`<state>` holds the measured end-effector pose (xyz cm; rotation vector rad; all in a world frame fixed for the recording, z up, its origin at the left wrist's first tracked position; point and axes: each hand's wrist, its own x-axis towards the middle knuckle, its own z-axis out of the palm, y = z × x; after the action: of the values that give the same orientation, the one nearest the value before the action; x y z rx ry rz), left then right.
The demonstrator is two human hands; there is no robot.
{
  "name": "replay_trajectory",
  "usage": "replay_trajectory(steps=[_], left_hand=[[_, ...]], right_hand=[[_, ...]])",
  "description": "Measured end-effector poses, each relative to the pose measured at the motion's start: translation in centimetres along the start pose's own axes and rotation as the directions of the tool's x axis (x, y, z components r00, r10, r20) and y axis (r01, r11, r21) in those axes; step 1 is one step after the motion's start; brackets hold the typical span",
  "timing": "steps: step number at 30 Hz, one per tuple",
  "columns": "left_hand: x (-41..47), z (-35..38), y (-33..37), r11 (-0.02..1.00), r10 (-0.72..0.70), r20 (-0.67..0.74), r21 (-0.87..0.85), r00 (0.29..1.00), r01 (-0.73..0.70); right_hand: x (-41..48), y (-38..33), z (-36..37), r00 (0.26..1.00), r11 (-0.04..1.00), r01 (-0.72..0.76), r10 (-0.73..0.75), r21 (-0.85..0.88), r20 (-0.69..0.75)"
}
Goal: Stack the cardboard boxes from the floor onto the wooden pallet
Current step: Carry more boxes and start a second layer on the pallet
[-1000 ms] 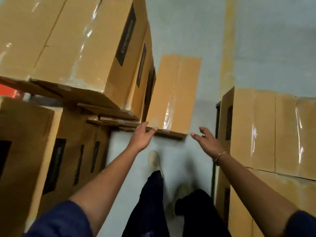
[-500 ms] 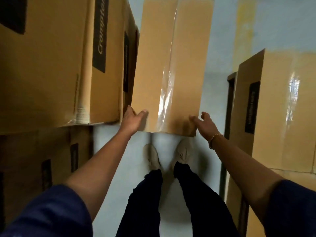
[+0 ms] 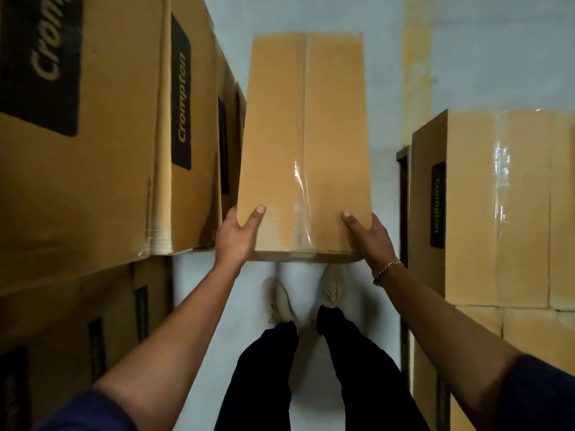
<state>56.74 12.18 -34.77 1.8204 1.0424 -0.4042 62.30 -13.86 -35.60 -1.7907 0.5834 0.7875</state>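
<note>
A long taped cardboard box (image 3: 305,126) lies in front of me over the pale floor. My left hand (image 3: 238,236) grips its near left corner, thumb on top and fingers hidden down the side. My right hand (image 3: 368,236) grips the near right corner the same way, with a gold bracelet on the wrist. The near end of the box sits above my shoes. No pallet shows in this view.
Stacked printed cardboard boxes (image 3: 93,135) rise close on my left. Another stack of boxes (image 3: 497,206) stands on my right with a dark frame edge (image 3: 403,197) beside it. A narrow strip of pale floor (image 3: 199,306) runs between them, where my feet (image 3: 280,301) stand.
Both hands went from reaching toward the box to gripping its near corners. The view has tipped downward and the box now lies square in front of me.
</note>
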Motion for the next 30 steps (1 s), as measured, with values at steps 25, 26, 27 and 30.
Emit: replay_trajectory(steps=[25,26,27,30], left_hand=[[-33.4,-6.0,17.1,0.901,0.262,0.284,0.271,0.922,-0.339],[-34.8,-5.2,17.0,0.887,0.274,0.294,0.292,0.916,-0.359],[-36.1,-4.4,16.9,0.875,0.285,0.308,0.303,0.907,-0.378],[-40.2,-2.3,16.2,0.848,0.331,0.338,0.302,0.881,-0.435]], right_hand=[[-38.4,-6.3,-18.4,0.933,0.998,0.036,-0.013,0.056,-0.360],[-39.7,-5.4,-19.3,0.926,0.998,0.028,-0.003,0.061,-0.376],[-40.8,-4.4,-20.3,0.922,0.997,0.027,0.003,0.072,-0.388],[-44.2,-1.9,-23.1,0.923,0.994,-0.019,0.060,0.109,-0.381]])
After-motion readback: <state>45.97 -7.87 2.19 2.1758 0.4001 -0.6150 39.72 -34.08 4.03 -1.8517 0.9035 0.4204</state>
